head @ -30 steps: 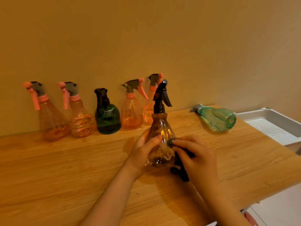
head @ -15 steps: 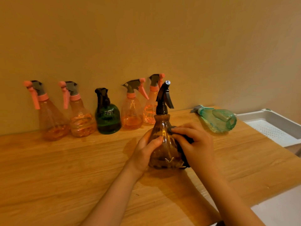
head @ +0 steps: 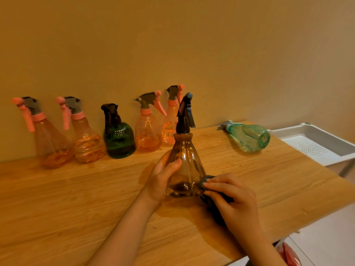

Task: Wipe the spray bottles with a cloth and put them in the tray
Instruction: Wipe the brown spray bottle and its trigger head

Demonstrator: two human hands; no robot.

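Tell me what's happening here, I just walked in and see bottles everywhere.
A person is cleaning spray bottles. The left hand steadies an upright brown bottle on the wooden table, while the right hand presses a dark cloth against its lower side. The white tray at the right holds no bottles.

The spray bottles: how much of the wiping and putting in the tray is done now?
Nothing is in the white tray yet. In hand: the left hand holds the brown bottle upright while the right hand presses the dark cloth to its base. Left: five bottles along the wall and the lying teal bottle.
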